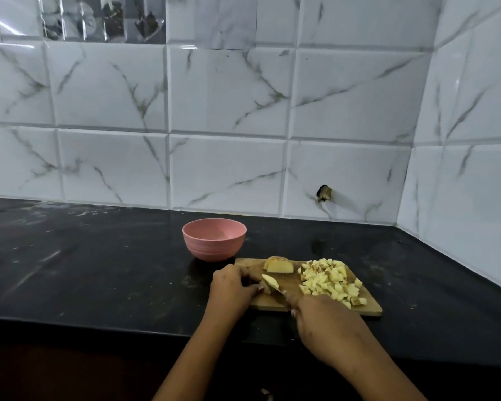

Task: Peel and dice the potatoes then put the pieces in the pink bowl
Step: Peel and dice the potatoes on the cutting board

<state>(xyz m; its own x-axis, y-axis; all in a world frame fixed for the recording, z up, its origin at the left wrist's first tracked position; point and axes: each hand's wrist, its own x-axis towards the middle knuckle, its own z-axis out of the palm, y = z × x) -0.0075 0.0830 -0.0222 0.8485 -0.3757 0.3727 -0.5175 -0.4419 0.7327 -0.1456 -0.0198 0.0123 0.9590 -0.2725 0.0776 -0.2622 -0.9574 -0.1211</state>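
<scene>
A wooden cutting board (368, 305) lies on the black counter. My left hand (232, 287) holds a potato piece (268, 285) down on the board's left part, fingers curled over it. My right hand (324, 322) grips a knife (281, 292) whose blade meets that piece; the handle is hidden in my fist. A larger peeled potato chunk (278, 265) sits at the board's far edge. A heap of diced potato (331, 280) covers the board's right half. The pink bowl (214, 239) stands just behind the board's left corner, and nothing shows inside it.
The black counter (84, 264) stretches wide to the left. White marble tiles form the back wall and a side wall at the right corner. A dark chipped hole (324, 193) marks the back wall. Small scraps (265, 392) lie below the counter edge.
</scene>
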